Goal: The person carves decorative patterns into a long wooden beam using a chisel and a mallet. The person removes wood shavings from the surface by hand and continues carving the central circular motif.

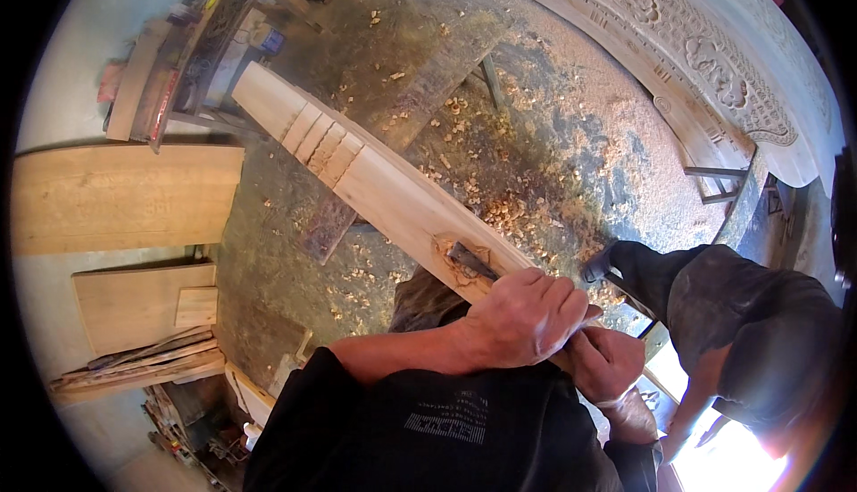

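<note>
A long pale timber point(402, 202) runs slantwise under my hands, with several cuts across its far-left end. On its upper face lies the dark, narrow front of a woodworking hand tool point(473, 261), ringed by thin shavings; its exact kind is hidden by my grip. My left hand point(527, 313) is closed over the tool just behind this dark part. Right behind it, my right hand point(609, 362) is closed too, in line with the tool, though its palm side is hidden. The two fists nearly touch.
Another person point(759, 331) bends over at the right, close to my right arm. A large carved wooden panel point(678, 37) spans the far right. Shavings point(509, 211) litter the floor. Boards point(125, 197) lean at the left, below a cluttered workbench point(210, 41).
</note>
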